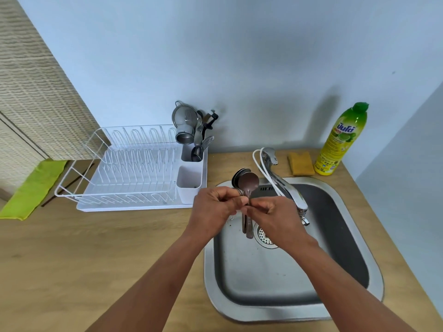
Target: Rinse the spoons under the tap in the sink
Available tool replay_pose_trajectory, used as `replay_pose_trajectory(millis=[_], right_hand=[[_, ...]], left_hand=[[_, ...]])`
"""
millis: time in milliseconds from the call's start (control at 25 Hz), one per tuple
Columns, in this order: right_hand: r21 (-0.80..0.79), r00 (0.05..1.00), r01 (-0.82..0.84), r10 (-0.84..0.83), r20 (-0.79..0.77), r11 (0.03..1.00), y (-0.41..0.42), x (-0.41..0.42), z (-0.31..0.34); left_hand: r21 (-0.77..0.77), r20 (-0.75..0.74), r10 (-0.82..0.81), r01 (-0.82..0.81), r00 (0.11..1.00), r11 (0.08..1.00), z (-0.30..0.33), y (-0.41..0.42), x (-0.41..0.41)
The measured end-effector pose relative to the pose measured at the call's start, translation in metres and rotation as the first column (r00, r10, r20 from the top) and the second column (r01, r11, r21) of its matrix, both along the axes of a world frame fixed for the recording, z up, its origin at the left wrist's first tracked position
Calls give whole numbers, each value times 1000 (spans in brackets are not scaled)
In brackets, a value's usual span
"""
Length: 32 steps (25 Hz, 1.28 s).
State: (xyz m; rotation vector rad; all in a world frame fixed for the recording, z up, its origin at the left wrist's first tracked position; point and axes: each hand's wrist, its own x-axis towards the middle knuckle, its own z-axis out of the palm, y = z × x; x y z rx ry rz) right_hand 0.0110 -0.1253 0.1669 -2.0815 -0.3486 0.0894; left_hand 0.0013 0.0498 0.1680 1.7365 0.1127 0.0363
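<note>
A bunch of metal spoons stands upright over the left edge of the steel sink, bowls up and handles hanging down. My left hand is closed around the spoons' necks. My right hand pinches the same handles from the right, touching the left hand. The chrome tap reaches over the basin just right of my hands, and I see no water running from it. The drain lies below the spoon handles.
A white dish rack with a cutlery holder full of utensils stands left of the sink. A yellow sponge and a green dish soap bottle sit behind the sink. A green cloth lies at far left.
</note>
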Motion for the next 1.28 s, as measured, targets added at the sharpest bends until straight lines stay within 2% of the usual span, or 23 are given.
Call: replay_pose_trajectory(millis=[200, 320, 400, 600, 720, 840, 920, 1080, 1160, 1280], right_hand=[[36, 994, -48, 44, 100, 998, 49, 37, 37], [108, 987, -56, 39, 158, 993, 87, 71, 60], [107, 981, -86, 65, 185, 991, 113, 89, 64], [19, 992, -107, 106, 73, 994, 149, 113, 15], [-166, 996, -44, 55, 64, 985, 158, 120, -15], [-369, 995, -91, 103, 12, 925, 165, 121, -29], [-443, 989, -121, 145, 20, 888, 167, 120, -28], [-442, 952, 9, 128, 277, 897, 160, 109, -26], [-423, 954, 49, 83, 289, 905, 155, 107, -21], [-449, 973, 24, 83, 217, 893, 146, 99, -22]], left_hand=[[35, 128, 122, -128, 984, 991, 37, 44, 25], [125, 256, 170, -207, 952, 970, 64, 80, 50], [178, 284, 185, -241, 941, 954, 69, 100, 62], [237, 62, 274, -280, 960, 930, 30, 125, 76], [271, -28, 288, -271, 957, 924, 5, 131, 83], [318, -113, 287, -239, 951, 917, -11, 132, 87], [356, -169, 264, -191, 950, 915, -15, 133, 88], [368, -137, 260, -194, 956, 909, -17, 133, 79], [338, -116, 286, -233, 951, 912, -18, 132, 73], [322, -43, 309, -280, 950, 904, -23, 129, 50]])
